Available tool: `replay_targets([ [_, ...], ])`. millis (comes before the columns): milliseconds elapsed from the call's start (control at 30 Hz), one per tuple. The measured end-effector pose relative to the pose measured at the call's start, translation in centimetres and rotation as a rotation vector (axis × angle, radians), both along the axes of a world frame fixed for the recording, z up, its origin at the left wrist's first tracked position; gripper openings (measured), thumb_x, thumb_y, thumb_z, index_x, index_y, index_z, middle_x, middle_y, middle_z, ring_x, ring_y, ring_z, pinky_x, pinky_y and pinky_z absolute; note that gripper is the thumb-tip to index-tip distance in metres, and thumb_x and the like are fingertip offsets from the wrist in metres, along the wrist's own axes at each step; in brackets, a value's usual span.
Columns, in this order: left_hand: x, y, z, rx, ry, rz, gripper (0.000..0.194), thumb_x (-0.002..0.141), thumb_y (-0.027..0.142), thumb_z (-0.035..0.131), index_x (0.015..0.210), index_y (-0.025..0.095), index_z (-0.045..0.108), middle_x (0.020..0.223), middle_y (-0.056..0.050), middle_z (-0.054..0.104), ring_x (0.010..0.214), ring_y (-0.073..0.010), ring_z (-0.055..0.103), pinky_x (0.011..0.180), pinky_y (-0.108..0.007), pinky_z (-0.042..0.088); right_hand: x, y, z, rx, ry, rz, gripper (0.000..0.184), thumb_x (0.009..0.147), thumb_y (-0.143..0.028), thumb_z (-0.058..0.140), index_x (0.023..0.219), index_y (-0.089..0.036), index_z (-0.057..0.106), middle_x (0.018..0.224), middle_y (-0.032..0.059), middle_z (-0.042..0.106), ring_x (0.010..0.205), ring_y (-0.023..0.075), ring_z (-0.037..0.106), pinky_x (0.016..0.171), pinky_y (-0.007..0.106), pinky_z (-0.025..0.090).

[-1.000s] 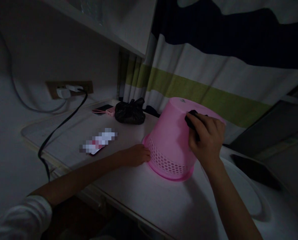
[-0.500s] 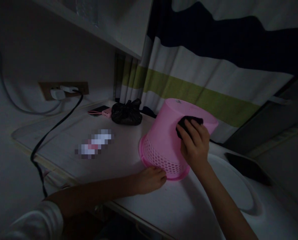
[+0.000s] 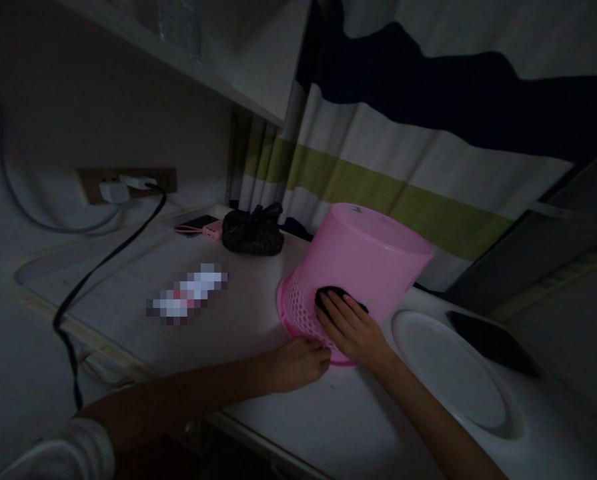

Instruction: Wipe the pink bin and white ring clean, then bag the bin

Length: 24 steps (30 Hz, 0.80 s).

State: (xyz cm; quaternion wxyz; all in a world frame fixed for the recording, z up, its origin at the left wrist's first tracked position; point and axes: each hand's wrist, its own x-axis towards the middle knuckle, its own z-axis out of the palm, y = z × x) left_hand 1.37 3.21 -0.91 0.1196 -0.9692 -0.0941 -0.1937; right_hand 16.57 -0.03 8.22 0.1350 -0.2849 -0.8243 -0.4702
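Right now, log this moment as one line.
left hand: at upturned pink basket, low down | right hand: holding black cloth against basket's side

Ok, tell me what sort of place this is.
Probably a dim corner of a home, perhaps a bedroom or study: a striped curtain hangs behind a white tabletop, with plugs in a wall socket at the left.

The one camera, on the person's head, looks forward and down over the desk [image 3: 255, 310], whose near edge runs aslant. The left hand [image 3: 301, 363] and right hand [image 3: 351, 328] reach in from below, the bin [image 3: 363, 257] within arm's reach, right of centre. The curtain [image 3: 378, 140] backs the view; the shelf [image 3: 248, 60] juts in upper left.
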Motion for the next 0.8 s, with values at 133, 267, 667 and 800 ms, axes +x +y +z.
replay_targets([
  [133, -0.6, 0.0, 0.4, 0.051, 0.026, -0.044, 0.006, 0.082, 0.014, 0.054, 0.085, 0.014, 0.06, 0.088, -0.004, 0.061, 0.079, -0.0172, 0.058, 0.063, -0.031, 0.045, 0.2, 1.4, 5.7, 0.146, 0.113, -0.069, 0.035, 0.085, -0.011, 0.048, 0.119, -0.016, 0.056, 0.125, 0.0119, 0.057, 0.124, 0.0237, 0.046, 0.101, 0.043, 0.043],
  [267, -0.9, 0.0, 0.6, 0.022, 0.024, -0.047, 0.008, 0.082, 0.013, 0.055, 0.089, 0.014, 0.059, 0.092, -0.003, 0.061, 0.083, -0.0168, 0.057, 0.065, -0.03, 0.045, 0.9, 2.3, 10.8, 0.137, 0.327, -0.096, 0.035, 0.084, -0.013, 0.05, 0.119, -0.016, 0.056, 0.121, 0.0136, 0.059, 0.115, 0.0244, 0.054, 0.094, 0.041, 0.048],
  [667, -0.9, 1.2, 0.6, -0.025, 0.023, -0.089, 0.004, 0.084, 0.016, 0.055, 0.085, 0.016, 0.058, 0.088, -0.002, 0.061, 0.08, -0.0173, 0.058, 0.057, -0.03, 0.042, 5.2, -1.0, 1.1, 0.108, 0.048, -0.007, 0.035, 0.083, -0.01, 0.055, 0.117, -0.016, 0.059, 0.121, 0.0113, 0.06, 0.118, 0.0226, 0.053, 0.099, 0.039, 0.045],
  [800, -1.2, 1.8, 1.4, -0.042, 0.063, -0.124, 0.004, 0.084, 0.015, 0.054, 0.083, 0.016, 0.058, 0.086, -0.002, 0.061, 0.077, -0.0157, 0.057, 0.058, -0.029, 0.042, 5.7, -2.4, -2.8, -0.003, -0.029, 0.008, 0.032, 0.088, -0.008, 0.042, 0.111, -0.018, 0.063, 0.12, 0.0065, 0.062, 0.111, 0.0154, 0.057, 0.106, 0.036, 0.037],
])
